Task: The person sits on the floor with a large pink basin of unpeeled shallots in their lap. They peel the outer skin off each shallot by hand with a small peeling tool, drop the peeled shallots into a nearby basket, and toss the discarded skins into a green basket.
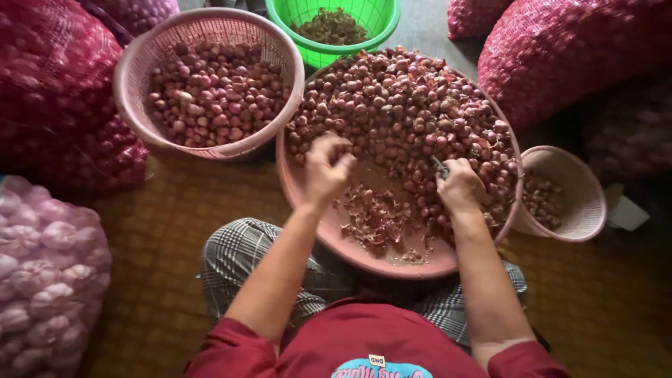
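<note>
A wide pink basin (329, 238) rests on my lap, heaped with small reddish shallots (406, 105) and a patch of loose peels (374, 217) near me. My left hand (325, 168) hovers over the basin's left side, fingers curled around a shallot. My right hand (458, 185) is closed on a small knife (441, 166) whose blade points up toward the pile.
A pink basket of peeled shallots (210, 91) stands at the upper left, a green basket with scraps (332, 24) behind it, a small pink basket (567, 192) at the right. Red mesh sacks (560, 49) and a sack of garlic (42, 273) surround me on a woven mat.
</note>
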